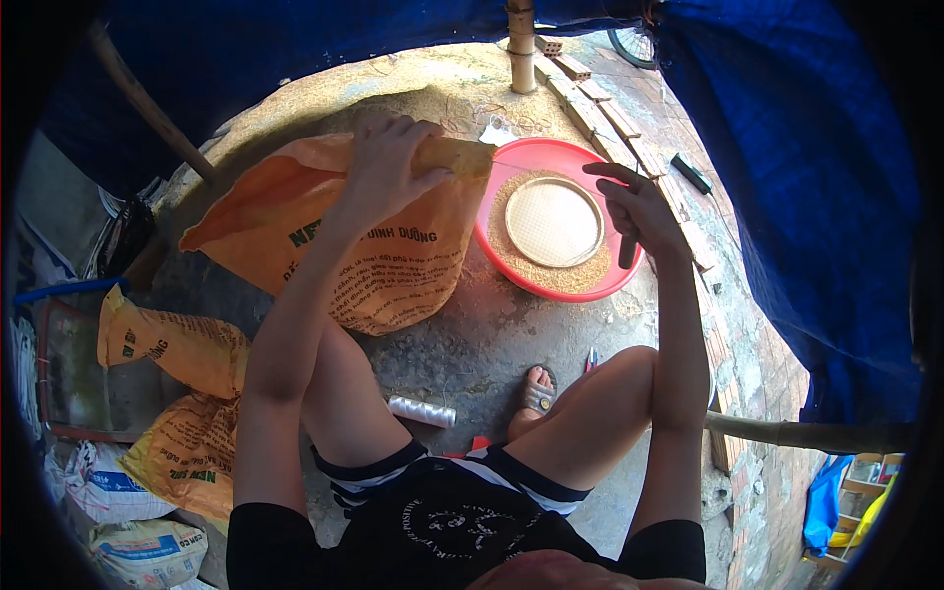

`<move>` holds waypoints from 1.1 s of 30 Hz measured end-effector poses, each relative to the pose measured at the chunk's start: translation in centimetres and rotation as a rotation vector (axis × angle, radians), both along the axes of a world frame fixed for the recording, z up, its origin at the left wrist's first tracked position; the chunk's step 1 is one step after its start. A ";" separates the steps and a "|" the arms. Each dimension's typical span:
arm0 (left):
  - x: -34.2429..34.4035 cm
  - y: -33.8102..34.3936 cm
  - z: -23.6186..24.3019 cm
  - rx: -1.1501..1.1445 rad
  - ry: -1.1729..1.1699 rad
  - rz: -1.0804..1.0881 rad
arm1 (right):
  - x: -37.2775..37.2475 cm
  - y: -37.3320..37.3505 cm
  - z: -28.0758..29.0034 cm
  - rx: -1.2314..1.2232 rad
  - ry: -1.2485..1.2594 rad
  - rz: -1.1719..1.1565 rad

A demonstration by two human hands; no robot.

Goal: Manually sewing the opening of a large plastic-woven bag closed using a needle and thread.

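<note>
My left hand (386, 167) is closed on the top edge of a large orange woven sack (413, 265) with dark print, its thumb lying along the folded rim. The sack leans to the left and looks bulky at its base. My right hand (634, 206) is raised over the right rim of a red basin (511, 272), its fingers curled round a dark-handled tool (627, 252) whose working end I cannot make out. A faint thin line seems to run from the sack's corner toward this hand. Inside the basin, a round woven tray (554, 222) rests on loose golden grain (511, 246).
A spool of white thread (423, 411) lies between my legs, with red-handled pliers or snips (591, 360) by my foot. More orange sacks (187, 344) sit at left. Grain (393, 84) covers the ground beyond. Bricks (600, 118) line the right; blue tarp (787, 197) hangs there.
</note>
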State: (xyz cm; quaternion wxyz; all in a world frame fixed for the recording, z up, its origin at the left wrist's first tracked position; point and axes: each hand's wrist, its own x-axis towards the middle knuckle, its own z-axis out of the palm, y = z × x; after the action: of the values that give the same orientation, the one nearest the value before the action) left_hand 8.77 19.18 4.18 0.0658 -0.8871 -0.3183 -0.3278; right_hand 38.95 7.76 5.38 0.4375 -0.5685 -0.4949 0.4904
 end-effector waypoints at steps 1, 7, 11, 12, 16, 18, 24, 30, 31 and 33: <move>-0.5 0.0 0.1 0.001 0.001 0.001 | 0.7 -0.1 -0.4 0.001 0.001 0.001; -1.2 -0.5 0.3 0.051 0.031 0.025 | 6.4 2.0 -7.3 0.372 -0.611 -0.560; -2.7 -1.1 0.6 0.102 0.186 0.156 | 4.0 2.8 -6.0 0.766 -1.041 -0.551; -3.0 -1.2 0.9 0.091 0.200 0.188 | 3.1 2.7 -5.0 0.974 -1.138 -0.552; -6.4 -1.3 1.1 0.192 0.327 0.333 | -5.3 2.2 -0.4 0.473 -0.542 -0.403; -8.5 -0.8 0.5 0.208 0.295 0.379 | -9.1 2.6 -0.4 0.514 -0.554 -0.268; -10.4 -0.3 1.0 0.134 0.064 0.367 | -11.8 5.4 -3.1 0.701 -0.640 -0.066; -11.7 -0.5 0.6 0.187 -0.001 0.279 | -11.8 7.0 -3.5 0.263 -0.299 -0.063; -12.0 -0.5 0.6 0.184 -0.009 0.282 | -11.4 7.2 -3.7 0.246 -0.279 -0.057; -13.0 -0.7 0.9 0.301 0.059 0.323 | -10.4 7.6 -4.3 0.241 -0.288 -0.071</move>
State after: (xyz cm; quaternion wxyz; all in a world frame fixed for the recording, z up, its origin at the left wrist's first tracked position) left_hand -4.22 18.46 5.08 0.2581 -0.8141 -0.4016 -0.3306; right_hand 28.51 15.39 1.11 0.4440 -0.5936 -0.5871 0.3252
